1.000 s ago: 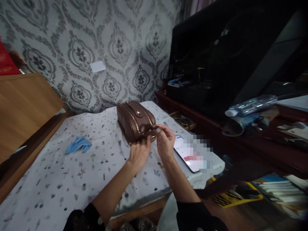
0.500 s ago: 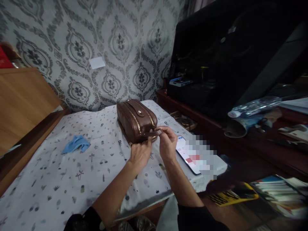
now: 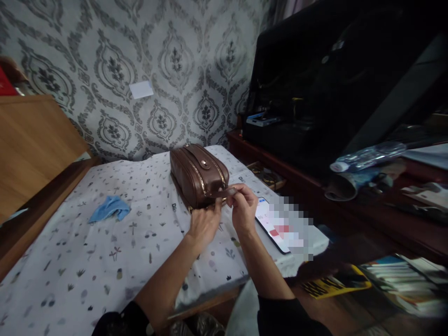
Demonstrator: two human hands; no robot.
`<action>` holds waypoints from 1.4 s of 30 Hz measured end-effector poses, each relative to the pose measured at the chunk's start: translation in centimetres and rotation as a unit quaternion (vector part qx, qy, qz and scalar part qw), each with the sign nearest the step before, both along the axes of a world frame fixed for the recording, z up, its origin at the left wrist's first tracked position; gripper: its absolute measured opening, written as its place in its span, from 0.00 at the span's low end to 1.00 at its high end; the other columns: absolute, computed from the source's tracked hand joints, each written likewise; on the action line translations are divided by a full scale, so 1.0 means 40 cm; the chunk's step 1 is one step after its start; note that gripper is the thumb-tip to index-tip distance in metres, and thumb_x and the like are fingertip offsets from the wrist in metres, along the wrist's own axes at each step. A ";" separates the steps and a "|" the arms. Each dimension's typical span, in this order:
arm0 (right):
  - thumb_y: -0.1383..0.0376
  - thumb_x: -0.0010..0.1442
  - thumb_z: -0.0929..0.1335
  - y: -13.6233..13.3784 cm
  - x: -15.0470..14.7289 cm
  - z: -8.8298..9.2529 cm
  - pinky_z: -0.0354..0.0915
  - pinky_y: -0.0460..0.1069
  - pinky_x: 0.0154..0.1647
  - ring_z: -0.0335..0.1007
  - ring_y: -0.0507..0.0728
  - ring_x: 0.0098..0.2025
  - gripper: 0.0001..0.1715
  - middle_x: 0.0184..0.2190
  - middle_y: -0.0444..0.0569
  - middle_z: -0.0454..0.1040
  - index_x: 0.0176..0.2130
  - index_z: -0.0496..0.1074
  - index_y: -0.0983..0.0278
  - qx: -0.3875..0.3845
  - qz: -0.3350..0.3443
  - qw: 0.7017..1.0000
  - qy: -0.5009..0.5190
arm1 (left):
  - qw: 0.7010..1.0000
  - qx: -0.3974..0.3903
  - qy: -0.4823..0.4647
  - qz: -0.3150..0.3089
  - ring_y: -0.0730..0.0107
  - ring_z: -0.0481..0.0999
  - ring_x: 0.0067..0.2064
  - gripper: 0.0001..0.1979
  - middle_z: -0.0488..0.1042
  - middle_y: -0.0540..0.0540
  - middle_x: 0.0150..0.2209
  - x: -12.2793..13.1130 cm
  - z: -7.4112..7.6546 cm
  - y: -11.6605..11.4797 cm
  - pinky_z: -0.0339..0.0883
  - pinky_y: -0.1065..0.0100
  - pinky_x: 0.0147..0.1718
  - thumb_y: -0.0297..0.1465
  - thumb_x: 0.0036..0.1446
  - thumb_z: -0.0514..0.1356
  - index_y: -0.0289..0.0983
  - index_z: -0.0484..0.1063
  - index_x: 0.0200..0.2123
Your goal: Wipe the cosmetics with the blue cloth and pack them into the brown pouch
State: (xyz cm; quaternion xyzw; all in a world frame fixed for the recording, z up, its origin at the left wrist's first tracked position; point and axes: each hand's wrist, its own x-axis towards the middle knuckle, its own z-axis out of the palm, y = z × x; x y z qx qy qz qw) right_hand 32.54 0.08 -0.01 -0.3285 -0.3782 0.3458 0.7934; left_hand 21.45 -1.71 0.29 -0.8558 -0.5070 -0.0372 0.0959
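Observation:
A brown leather toiletry bag point(image 3: 182, 172) with gold zippers and a top handle lies on the printed white cloth point(image 3: 140, 261). A short brown strap point(image 3: 227, 192) sticks out from its near end. My right hand point(image 3: 244, 207) pinches the strap's free end between thumb and fingers. Against the same end of the bag, below the strap, my left hand point(image 3: 206, 225) is closed with its fingers curled; the fingertips are partly hidden. Right of my right hand lies a phone point(image 3: 273, 228) with its screen lit, partly covered by a pixelated patch.
A crumpled blue cloth point(image 3: 110, 208) lies to the left on the table. The dark red cabinet point(image 3: 297, 170) on the right carries a large black screen point(image 3: 315, 84) and a clear plastic bottle point(image 3: 371, 156). A wooden panel point(image 3: 35, 149) stands at the left, with patterned wallpaper behind.
The strap's free end in my right hand has shifted slightly, with the fingers adjusting around it. My left hand and the bag stay in place.

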 end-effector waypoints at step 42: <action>0.64 0.40 0.81 -0.025 0.003 -0.012 0.61 0.42 0.20 0.65 0.47 0.22 0.21 0.24 0.39 0.71 0.34 0.74 0.63 -0.147 0.139 0.965 0.164 | 0.908 -0.012 -0.389 -0.154 0.64 0.82 0.46 0.19 0.81 0.42 0.46 -0.059 -0.067 0.014 0.76 0.65 0.45 0.24 0.66 0.50 0.38 0.60 0.60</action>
